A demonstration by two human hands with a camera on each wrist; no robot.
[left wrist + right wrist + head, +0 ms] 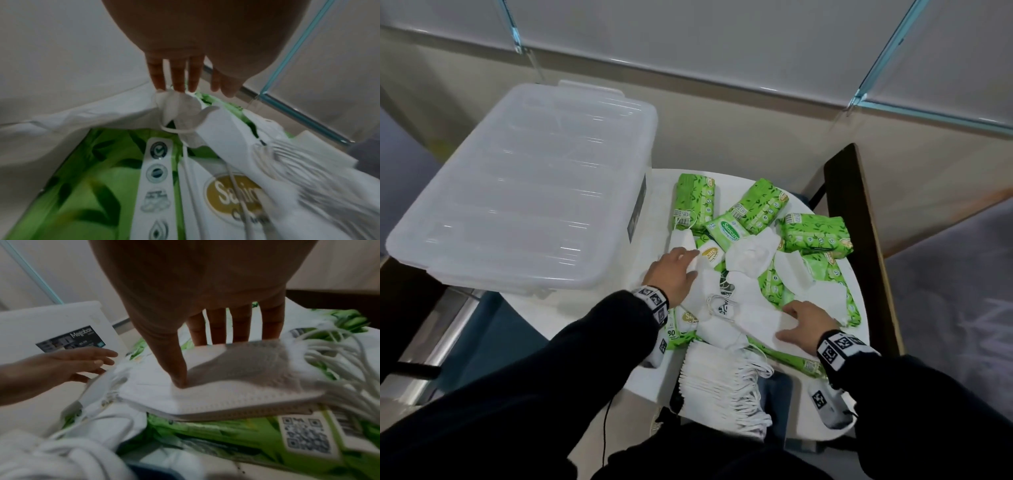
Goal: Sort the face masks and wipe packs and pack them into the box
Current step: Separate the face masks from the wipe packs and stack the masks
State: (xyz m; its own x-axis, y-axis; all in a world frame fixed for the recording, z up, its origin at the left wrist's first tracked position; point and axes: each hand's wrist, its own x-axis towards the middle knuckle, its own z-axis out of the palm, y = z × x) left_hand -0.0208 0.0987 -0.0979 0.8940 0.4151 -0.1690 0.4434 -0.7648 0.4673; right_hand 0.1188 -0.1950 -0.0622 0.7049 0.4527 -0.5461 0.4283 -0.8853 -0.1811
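Both hands lie flat and open-fingered: left hand (675, 272) and right hand (802, 325) on loose white folded face masks (751, 317), tangled among green plastic wipe packs (813, 234) beside the lidded translucent plastic box (524, 192); lifting one mask risks dragging others by looped ear cords

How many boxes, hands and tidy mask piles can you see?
Box: 1
Hands: 2, the left hand and the right hand
Tidy mask pile: 1
Total: 4
The loose masks and green packs overlap too much to count.
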